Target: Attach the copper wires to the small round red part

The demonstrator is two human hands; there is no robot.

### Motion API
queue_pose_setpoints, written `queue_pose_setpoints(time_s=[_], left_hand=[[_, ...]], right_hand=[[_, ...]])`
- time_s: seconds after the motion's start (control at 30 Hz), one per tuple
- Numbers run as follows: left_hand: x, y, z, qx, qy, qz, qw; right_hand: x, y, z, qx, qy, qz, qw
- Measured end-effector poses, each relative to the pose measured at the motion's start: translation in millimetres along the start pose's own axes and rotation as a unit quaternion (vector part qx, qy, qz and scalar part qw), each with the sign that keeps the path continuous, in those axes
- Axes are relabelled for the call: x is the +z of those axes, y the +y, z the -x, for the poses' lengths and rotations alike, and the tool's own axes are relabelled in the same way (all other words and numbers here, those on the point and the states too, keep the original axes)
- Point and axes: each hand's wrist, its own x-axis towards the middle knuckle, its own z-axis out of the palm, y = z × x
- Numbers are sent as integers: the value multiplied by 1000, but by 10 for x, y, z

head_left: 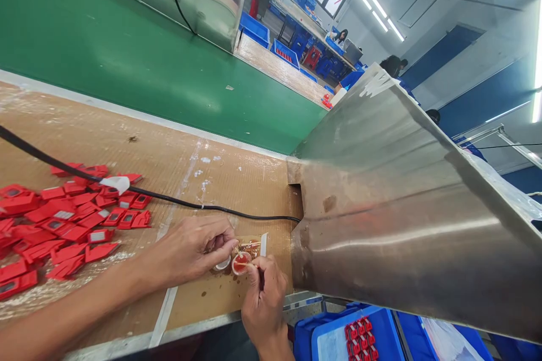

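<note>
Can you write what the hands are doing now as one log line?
left hand: pinching small round cap | right hand: thin stick in red-filled cap | red plastic pieces: piled left

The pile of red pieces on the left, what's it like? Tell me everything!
The pile of red pieces is many small, flat, plastic-looking tags, some with a grey or white window. They lie jumbled and overlapping on the brown cardboard-covered table. A black cable with a white tape tab crosses the pile's top edge. Neither hand touches them.

Tags point(63, 220) left of hands point(228, 271)
</note>
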Motion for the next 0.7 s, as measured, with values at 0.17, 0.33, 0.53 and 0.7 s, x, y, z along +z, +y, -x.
queue_pose_setpoints(time_s=[0.17, 0.33, 0.53, 0.7], left_hand=[[-17, 23, -5, -10, -4, 4, 1000], [-26, 31, -22, -12, -3, 7, 1000], [-27, 22, -4, -19, -10, 9, 1000], [-25, 7, 12, -33, -18, 9, 999]], right_hand=[[19, 35, 28, -2, 27, 51, 998], [34, 20, 39, 1, 26, 33, 999], [0, 8, 23, 55, -9, -28, 998], [-109, 36, -12, 66, -64, -39, 995]])
